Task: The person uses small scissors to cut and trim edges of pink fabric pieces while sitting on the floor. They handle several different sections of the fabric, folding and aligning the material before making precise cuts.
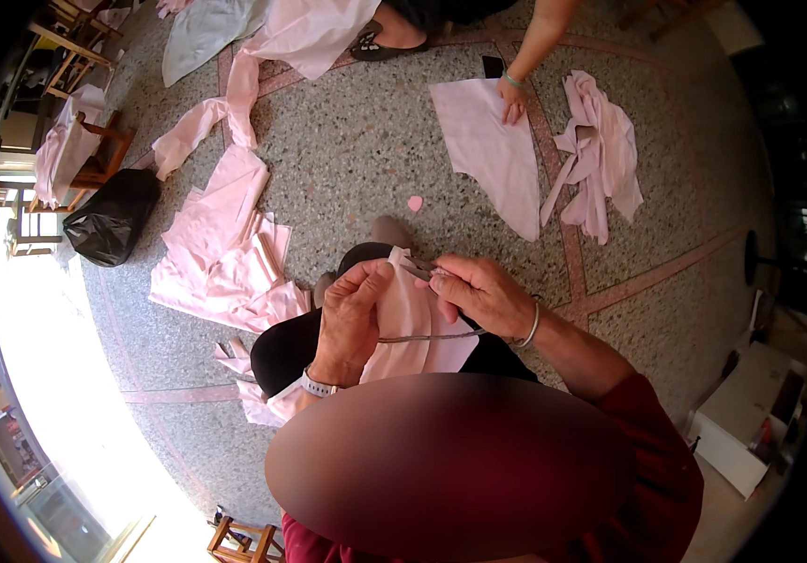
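Observation:
A piece of pale pink fabric point(413, 314) hangs over my lap. My left hand point(352, 314) pinches its upper edge between thumb and fingers. Closed around small metal thread snips point(418, 266), my right hand point(486, 289) is just to the right of the left one. The blades of the snips lie against the fabric's top edge; whether they are cutting is too small to tell. A thin dark cord point(432, 337) runs across the fabric below both hands.
Crumpled pink fabric point(220, 258) lies on the speckled floor at left, near a black plastic bag point(114, 218). Ahead, another person's hand point(513, 98) presses on a flat pink piece point(493, 155), beside bunched fabric point(601, 150). A white box point(741, 418) stands at right, a wooden stool point(244, 540) at lower left.

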The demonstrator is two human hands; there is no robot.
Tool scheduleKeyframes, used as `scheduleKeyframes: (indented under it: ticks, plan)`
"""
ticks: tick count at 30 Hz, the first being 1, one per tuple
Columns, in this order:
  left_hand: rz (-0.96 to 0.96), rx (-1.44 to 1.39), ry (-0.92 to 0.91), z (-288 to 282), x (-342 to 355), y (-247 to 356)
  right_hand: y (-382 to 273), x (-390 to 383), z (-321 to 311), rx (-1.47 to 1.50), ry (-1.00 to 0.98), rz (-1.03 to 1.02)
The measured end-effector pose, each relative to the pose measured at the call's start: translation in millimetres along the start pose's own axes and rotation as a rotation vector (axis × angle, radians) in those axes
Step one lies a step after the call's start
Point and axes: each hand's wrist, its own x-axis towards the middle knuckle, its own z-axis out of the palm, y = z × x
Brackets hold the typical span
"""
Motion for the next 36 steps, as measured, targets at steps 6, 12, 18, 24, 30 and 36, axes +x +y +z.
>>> scheduleKeyframes:
  ticks: [6,12,18,24,30,36]
  plan:
    - [-0.008,-0.046,-0.038,9,-3,6,2,-1,-3,0.047,-0.008,0.011]
    - [-0.003,-0.014,-0.045,2,-1,0,3,0,-5,0.026,-0.019,-0.025]
    - [-0.014,-0.057,-0.039,11,-4,5,6,0,-6,0.015,-0.022,-0.007]
    - [-0.014,-0.006,-0.063,2,-1,1,3,1,-5,-0.015,-0.005,0.024]
    - [-0.006,-0.002,0.004,7,-1,0,8,2,0,0.035,0.016,-0.061]
    - [0.013,0.052,0.013,6,2,-1,25,9,6,-0.187,0.139,-0.242]
